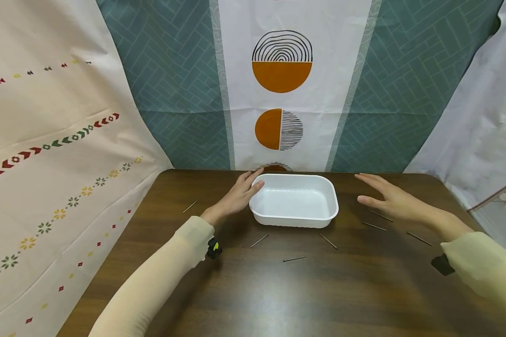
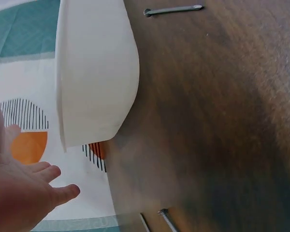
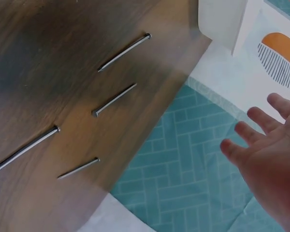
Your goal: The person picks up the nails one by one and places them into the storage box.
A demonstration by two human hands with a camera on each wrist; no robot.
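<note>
A white rectangular plastic container (image 1: 293, 222) with rounded corners sits near the far side of the table; its inside is bare. My left hand (image 1: 239, 193) is at its left end, fingers spread, overlapping the rim in the head view. In the left wrist view that hand (image 2: 19, 193) shows spread fingers beside the container's wall (image 2: 96, 72). Over the table to the right hovers my right hand (image 1: 394, 199), fingers extended and holding nothing. Metal nails lie below it, such as one nail (image 1: 375, 226) and another nail (image 1: 420, 238). The right wrist view shows larger nails (image 3: 124, 52) too.
Further nails lie in front of the container, one left (image 1: 259, 241), one nail in the middle (image 1: 294, 259) and one nail to the right (image 1: 329, 241). A lone nail (image 1: 189, 207) is far left. Patterned cloth (image 1: 177, 84) hangs behind the brown wooden table (image 1: 253, 299) and along both sides.
</note>
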